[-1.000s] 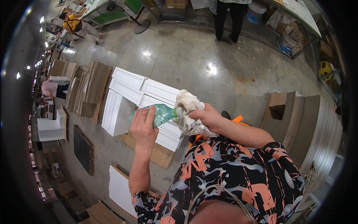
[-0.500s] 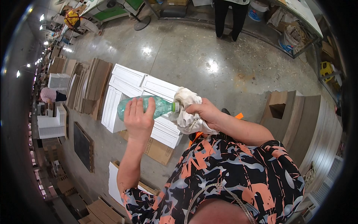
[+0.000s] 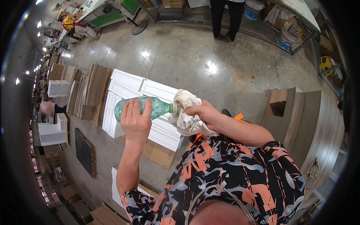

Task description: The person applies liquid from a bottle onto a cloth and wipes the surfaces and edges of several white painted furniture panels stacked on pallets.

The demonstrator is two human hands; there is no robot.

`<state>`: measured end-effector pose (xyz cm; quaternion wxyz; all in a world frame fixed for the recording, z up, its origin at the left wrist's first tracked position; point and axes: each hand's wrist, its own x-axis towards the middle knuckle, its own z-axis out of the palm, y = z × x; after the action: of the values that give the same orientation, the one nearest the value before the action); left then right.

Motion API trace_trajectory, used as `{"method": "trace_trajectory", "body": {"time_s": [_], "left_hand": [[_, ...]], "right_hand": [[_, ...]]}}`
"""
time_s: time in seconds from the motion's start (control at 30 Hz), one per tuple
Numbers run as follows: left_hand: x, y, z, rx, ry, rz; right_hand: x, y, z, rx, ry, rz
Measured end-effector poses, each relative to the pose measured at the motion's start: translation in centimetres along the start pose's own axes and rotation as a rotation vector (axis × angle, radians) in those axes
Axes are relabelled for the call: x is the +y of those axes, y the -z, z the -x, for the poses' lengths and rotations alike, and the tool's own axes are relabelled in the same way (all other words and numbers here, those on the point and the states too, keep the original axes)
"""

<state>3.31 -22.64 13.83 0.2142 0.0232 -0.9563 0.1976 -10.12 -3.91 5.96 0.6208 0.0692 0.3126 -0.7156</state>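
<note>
Concrete floor (image 3: pixel 180 54) surrounds white panels (image 3: pixel 125 79) as a left hand (image 3: pixel 135 122) grips a tilted green bottle (image 3: pixel 160 107) above them, its neck against white cloth (image 3: pixel 185 116) clutched by the right hand (image 3: pixel 208 114); too hard a squeeze could push any liquid past the cloth, splashing the panels

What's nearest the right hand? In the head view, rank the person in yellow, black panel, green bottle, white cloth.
1. White cloth: in the right hand.
2. Green bottle: in the left hand.
3. Black panel: farther left.
4. Person in yellow: far upper left.
</note>
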Motion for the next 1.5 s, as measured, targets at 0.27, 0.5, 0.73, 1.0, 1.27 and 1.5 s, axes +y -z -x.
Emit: {"method": "trace_trajectory", "body": {"time_s": [0.27, 0.5, 0.73, 1.0, 1.27, 1.5], "left_hand": [[3.1, -4.2, 4.6, -0.261, 0.604, 0.598], [8.9, -9.3, 10.3, -0.082, 1.391, 1.331], [11.7, -10.7, 11.5, 0.024, 1.494, 1.411], [13.8, -11.4, 7.6, -0.052, 1.672, 1.420], [17.6, -17.8, 12.0, -0.364, 1.596, 1.561], [24.4, -27.3, 17.9, -0.708, 1.357, 1.608]], "right_hand": [[0.5, 1.4, 0.0, -0.112, 0.024, -0.151], [-1.9, 5.5, 0.1, -0.092, -0.022, -0.332], [-6.5, 13.1, 0.6, -0.036, 0.176, -0.382], [-5.6, 19.7, -1.7, 0.200, 0.137, -0.509], [-0.9, 23.4, -4.6, 0.434, 0.176, -0.319], [8.1, 32.4, -9.3, 0.577, 0.284, -0.292]]}}
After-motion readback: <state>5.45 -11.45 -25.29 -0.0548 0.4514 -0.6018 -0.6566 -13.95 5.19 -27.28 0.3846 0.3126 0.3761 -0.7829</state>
